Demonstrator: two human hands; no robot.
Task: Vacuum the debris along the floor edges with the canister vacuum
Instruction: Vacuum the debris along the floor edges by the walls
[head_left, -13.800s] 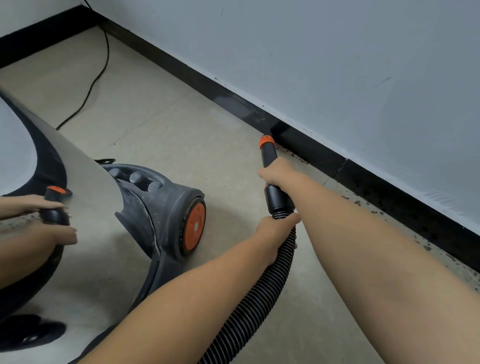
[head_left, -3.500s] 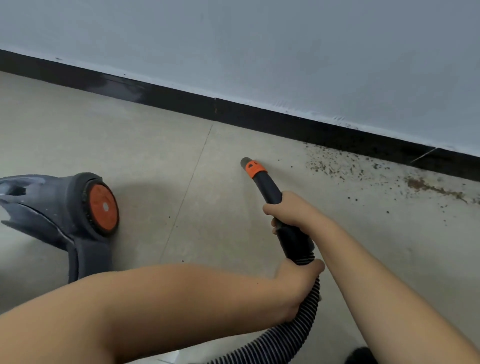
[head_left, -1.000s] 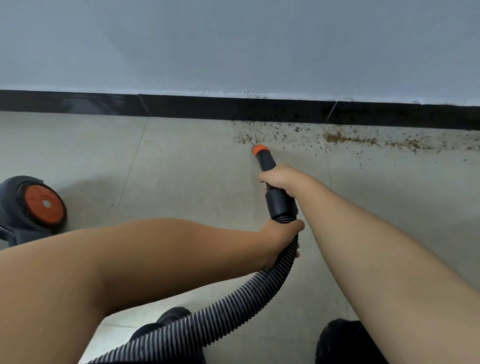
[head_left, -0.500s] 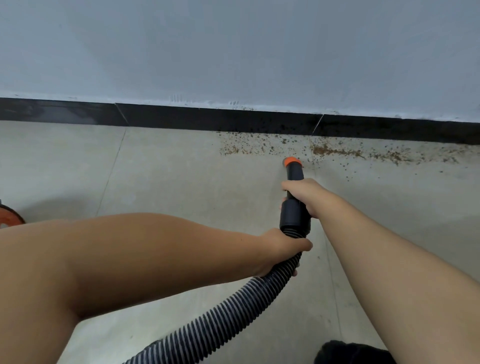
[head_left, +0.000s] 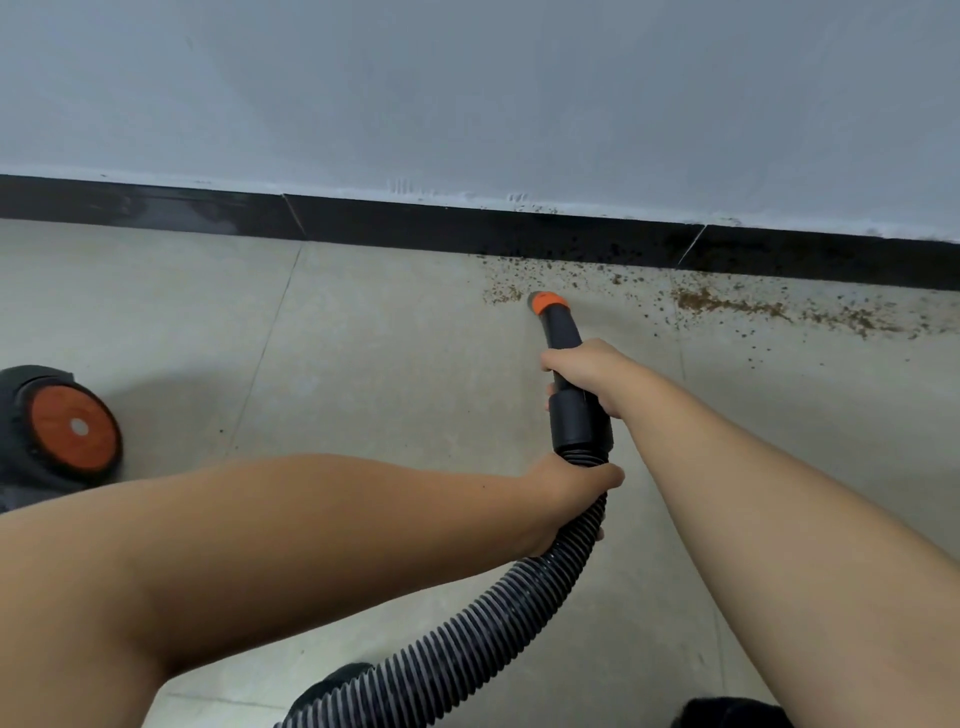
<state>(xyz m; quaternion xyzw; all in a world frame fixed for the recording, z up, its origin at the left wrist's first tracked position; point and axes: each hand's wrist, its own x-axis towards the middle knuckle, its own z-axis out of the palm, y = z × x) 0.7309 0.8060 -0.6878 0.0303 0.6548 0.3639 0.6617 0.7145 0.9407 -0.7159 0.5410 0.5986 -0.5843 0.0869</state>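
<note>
In front of you a pale grey wall (head_left: 519, 88) meets a black baseboard (head_left: 467, 231) that runs across the view, and below it lies a beige tiled floor (head_left: 389, 364). At the far left edge sits the canister vacuum (head_left: 47, 431), only partly in view, showing a dark body and an orange wheel hub. Its ribbed black hose (head_left: 467, 649) curves up from the bottom of the view to a black nozzle tube (head_left: 563, 338) with an orange tip (head_left: 548, 302). Your left hand (head_left: 566, 499) grips the hose right where it joins the tube's collar, fingers wrapped around it. Your right hand (head_left: 587, 369) is curled round the tube farther forward, above the collar. The orange tip points down at the floor near the baseboard, at the left end of the debris (head_left: 727, 304). That debris is a scatter of brown crumbs and specks lying along the floor edge, densest to the right of the tip and thinning out toward the right side. A small cluster lies just left of the tip.
</note>
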